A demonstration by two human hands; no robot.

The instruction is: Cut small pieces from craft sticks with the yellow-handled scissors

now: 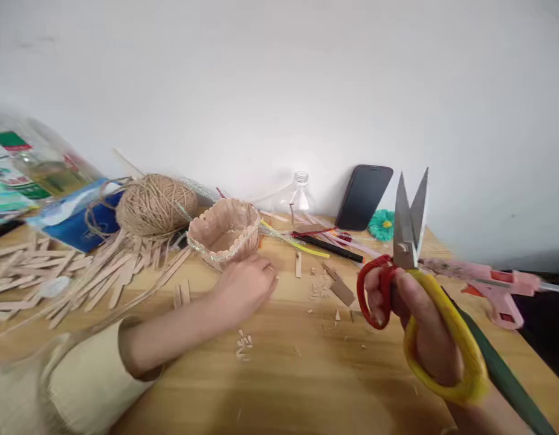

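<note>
My right hand (424,326) grips a pair of scissors (408,232), raised over the right side of the table with the blades pointing up and parted. One handle loop is red, the other yellow, and my fingers pass through both. My left hand (248,283) is low over the table, just in front of a small basket-like container (222,232) of wooden pieces with a glittery trim. Its fingers are curled and slightly blurred; anything inside them is hidden. Wood snippets (244,345) lie in front of my left hand. A short stick (298,264) lies to its right.
Loose wooden sticks (107,272), a ball of twine (156,205) and a blue packet (86,220) crowd the left. Behind stand a clear bottle top (301,193) and a phone (364,196). A black pen (329,246) and pink glue gun (501,287) lie rightward.
</note>
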